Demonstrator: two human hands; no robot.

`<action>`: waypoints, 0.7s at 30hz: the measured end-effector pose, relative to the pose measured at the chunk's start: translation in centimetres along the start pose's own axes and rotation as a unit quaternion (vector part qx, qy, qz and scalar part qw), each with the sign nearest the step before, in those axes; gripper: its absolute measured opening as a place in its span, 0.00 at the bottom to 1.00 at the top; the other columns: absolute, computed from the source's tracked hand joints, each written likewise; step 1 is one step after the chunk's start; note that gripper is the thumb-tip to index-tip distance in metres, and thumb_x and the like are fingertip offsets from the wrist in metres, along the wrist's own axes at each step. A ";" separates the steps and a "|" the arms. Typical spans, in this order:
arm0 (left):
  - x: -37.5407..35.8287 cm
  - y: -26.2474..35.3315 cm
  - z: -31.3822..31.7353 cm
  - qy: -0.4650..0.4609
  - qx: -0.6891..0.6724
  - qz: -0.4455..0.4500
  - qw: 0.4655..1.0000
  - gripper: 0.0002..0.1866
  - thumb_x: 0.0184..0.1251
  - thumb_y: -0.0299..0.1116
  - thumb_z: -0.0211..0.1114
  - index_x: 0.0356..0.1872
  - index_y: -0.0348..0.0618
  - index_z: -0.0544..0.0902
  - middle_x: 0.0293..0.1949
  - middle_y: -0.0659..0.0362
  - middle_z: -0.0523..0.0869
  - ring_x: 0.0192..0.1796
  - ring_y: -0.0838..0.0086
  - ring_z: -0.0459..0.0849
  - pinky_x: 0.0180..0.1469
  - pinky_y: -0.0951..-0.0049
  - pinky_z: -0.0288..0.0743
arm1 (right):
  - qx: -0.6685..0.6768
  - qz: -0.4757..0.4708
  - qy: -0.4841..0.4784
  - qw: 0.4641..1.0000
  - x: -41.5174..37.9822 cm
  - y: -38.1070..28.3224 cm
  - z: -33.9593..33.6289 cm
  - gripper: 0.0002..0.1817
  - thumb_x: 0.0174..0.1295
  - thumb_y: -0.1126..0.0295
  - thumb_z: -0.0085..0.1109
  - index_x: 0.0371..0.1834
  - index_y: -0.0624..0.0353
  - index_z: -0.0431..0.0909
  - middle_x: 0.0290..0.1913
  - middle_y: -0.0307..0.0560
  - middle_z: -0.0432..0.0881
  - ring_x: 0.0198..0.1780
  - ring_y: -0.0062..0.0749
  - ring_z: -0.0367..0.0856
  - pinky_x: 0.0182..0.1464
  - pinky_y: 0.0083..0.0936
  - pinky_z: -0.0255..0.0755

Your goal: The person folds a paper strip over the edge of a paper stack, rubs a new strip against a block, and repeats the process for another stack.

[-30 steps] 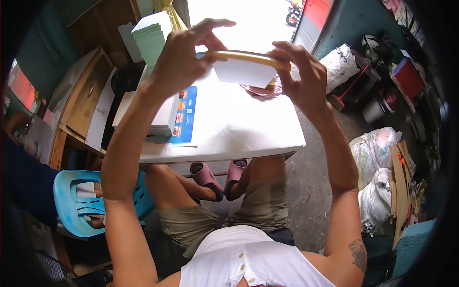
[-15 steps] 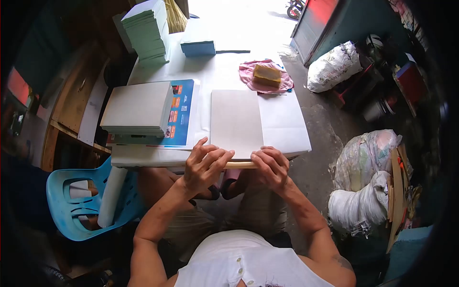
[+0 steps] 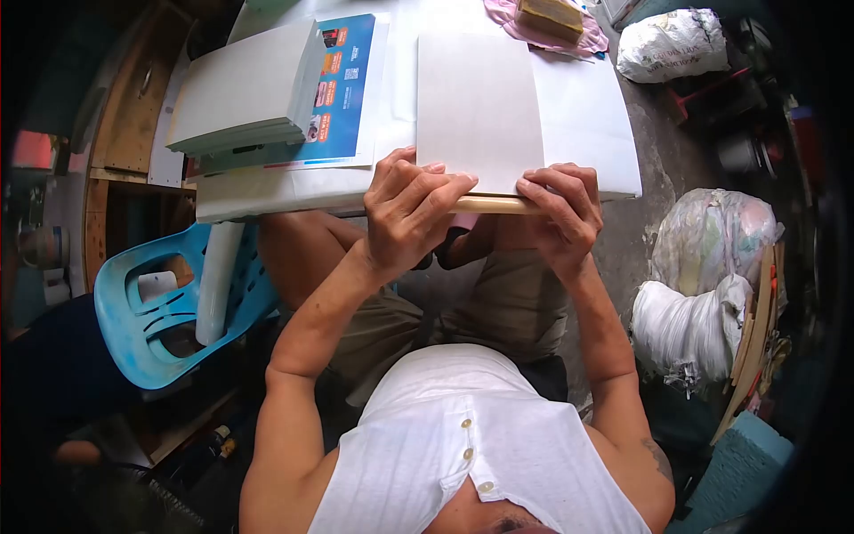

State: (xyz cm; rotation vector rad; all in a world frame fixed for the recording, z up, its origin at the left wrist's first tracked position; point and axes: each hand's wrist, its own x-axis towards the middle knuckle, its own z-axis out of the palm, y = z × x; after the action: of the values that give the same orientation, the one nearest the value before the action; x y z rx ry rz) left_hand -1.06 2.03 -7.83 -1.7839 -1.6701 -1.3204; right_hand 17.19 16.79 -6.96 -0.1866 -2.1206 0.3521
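A pale grey paper sheet (image 3: 479, 107) lies flat on the white-covered table (image 3: 587, 133), its near edge along the table's front edge. My left hand (image 3: 414, 206) is at the near left corner of the sheet, fingers curled and fingertips pressed on the edge. At the near right corner, my right hand (image 3: 565, 209) has its fingers bent over the sheet in the same way, with the thumb mostly hidden below. Between the two hands the light wooden table edge (image 3: 500, 205) shows.
To the left, a stack of pale paper (image 3: 245, 84) rests on a blue printed sheet (image 3: 360, 76). A yellowish block (image 3: 550, 20) sits on a pink cloth (image 3: 507, 12) at the back. Beside the table are a blue plastic chair (image 3: 111, 298) and, on the right, white sacks (image 3: 680, 329).
The view has tipped downward, so the table and sheet sit higher in it. Both hands stay at the sheet's near corners, with their fingers only slightly shifted.
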 end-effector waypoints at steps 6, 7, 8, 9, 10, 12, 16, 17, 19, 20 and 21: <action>0.9 0.1 -1.2 -0.026 -0.017 -0.016 0.999 0.14 0.63 0.30 0.73 0.51 0.51 0.90 0.40 0.63 0.93 0.40 0.71 0.89 0.59 0.56 0.81 | 0.035 0.030 -0.010 0.999 0.9 -0.4 -0.5 0.18 0.43 0.75 0.78 0.42 0.54 0.92 0.41 0.39 0.88 0.42 0.33 0.80 0.46 0.30 0.79; 0.9 -0.1 -1.4 -0.034 -0.027 -0.022 0.999 0.15 0.63 0.29 0.73 0.51 0.51 0.90 0.41 0.63 0.93 0.40 0.71 0.90 0.58 0.57 0.82 | 0.037 0.035 -0.020 0.998 1.1 -0.4 -0.7 0.18 0.43 0.76 0.78 0.42 0.54 0.92 0.41 0.39 0.88 0.42 0.33 0.80 0.46 0.29 0.79; 0.9 -0.2 -1.7 -0.043 -0.038 -0.029 0.998 0.15 0.63 0.29 0.73 0.52 0.51 0.90 0.41 0.62 0.93 0.40 0.71 0.90 0.58 0.59 0.82 | 0.040 0.040 -0.031 0.998 1.3 -0.3 -1.0 0.19 0.42 0.76 0.78 0.41 0.54 0.92 0.40 0.39 0.88 0.42 0.33 0.80 0.46 0.29 0.79; 0.9 -0.4 -1.9 -0.054 -0.047 -0.038 0.997 0.16 0.63 0.28 0.73 0.53 0.51 0.90 0.42 0.62 0.93 0.40 0.71 0.91 0.57 0.60 0.83 | 0.045 0.047 -0.041 0.997 1.3 -0.3 -1.1 0.19 0.41 0.77 0.78 0.41 0.54 0.92 0.40 0.39 0.88 0.42 0.33 0.80 0.46 0.29 0.79; 0.9 -0.5 -2.1 -0.056 -0.054 -0.043 0.996 0.17 0.63 0.28 0.73 0.53 0.51 0.89 0.41 0.62 0.93 0.39 0.71 0.91 0.57 0.60 0.83 | 0.051 0.054 -0.046 0.996 1.4 -0.3 -1.2 0.20 0.41 0.78 0.78 0.41 0.54 0.91 0.40 0.39 0.88 0.42 0.33 0.80 0.45 0.28 0.78; 1.1 -0.5 -2.4 -0.057 -0.067 -0.054 0.995 0.19 0.62 0.27 0.74 0.55 0.50 0.89 0.41 0.63 0.93 0.39 0.71 0.90 0.56 0.61 0.84 | 0.061 0.068 -0.055 0.994 1.4 -0.4 -1.4 0.20 0.40 0.79 0.78 0.41 0.54 0.91 0.40 0.39 0.88 0.42 0.32 0.80 0.44 0.28 0.78; 1.6 0.1 -2.1 -0.043 -0.057 -0.063 0.995 0.22 0.58 0.26 0.76 0.56 0.49 0.88 0.39 0.63 0.93 0.38 0.73 0.90 0.54 0.63 0.84 | 0.044 0.088 -0.058 0.993 1.6 -0.7 -1.3 0.21 0.36 0.79 0.80 0.39 0.54 0.90 0.40 0.38 0.87 0.41 0.32 0.78 0.42 0.28 0.75; 1.6 0.2 -1.9 -0.039 -0.048 -0.060 0.996 0.23 0.57 0.26 0.76 0.57 0.48 0.87 0.39 0.63 0.92 0.37 0.73 0.90 0.53 0.63 0.84 | 0.038 0.094 -0.054 0.993 1.6 -0.8 -1.1 0.22 0.35 0.78 0.81 0.39 0.54 0.89 0.39 0.38 0.87 0.41 0.32 0.78 0.42 0.28 0.74; 1.7 0.4 -1.6 -0.037 -0.034 -0.062 0.997 0.25 0.55 0.26 0.78 0.57 0.48 0.86 0.38 0.63 0.92 0.37 0.74 0.89 0.52 0.64 0.84 | 0.027 0.105 -0.043 0.993 1.6 -1.1 -0.6 0.22 0.33 0.77 0.82 0.37 0.54 0.88 0.38 0.38 0.86 0.40 0.32 0.77 0.41 0.28 0.73; 1.7 0.5 -1.6 -0.040 -0.029 -0.068 0.996 0.26 0.54 0.26 0.78 0.57 0.48 0.86 0.38 0.63 0.92 0.36 0.74 0.89 0.51 0.65 0.84 | 0.022 0.112 -0.036 0.993 1.6 -1.2 -0.3 0.22 0.32 0.77 0.82 0.36 0.54 0.87 0.38 0.38 0.86 0.40 0.33 0.76 0.41 0.29 0.72; 1.8 0.6 -1.5 -0.042 -0.023 -0.075 0.996 0.26 0.53 0.26 0.79 0.57 0.47 0.86 0.38 0.63 0.92 0.36 0.74 0.89 0.51 0.65 0.83 | 0.017 0.118 -0.030 0.992 1.5 -1.3 -0.1 0.23 0.31 0.77 0.83 0.35 0.54 0.87 0.37 0.38 0.86 0.40 0.33 0.76 0.41 0.29 0.72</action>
State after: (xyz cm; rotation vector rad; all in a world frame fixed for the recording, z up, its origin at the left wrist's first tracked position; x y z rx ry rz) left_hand -1.28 1.68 -5.44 -1.7935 -1.8659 -1.3721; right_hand 16.46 15.97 -5.23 -0.4145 -2.1545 0.5388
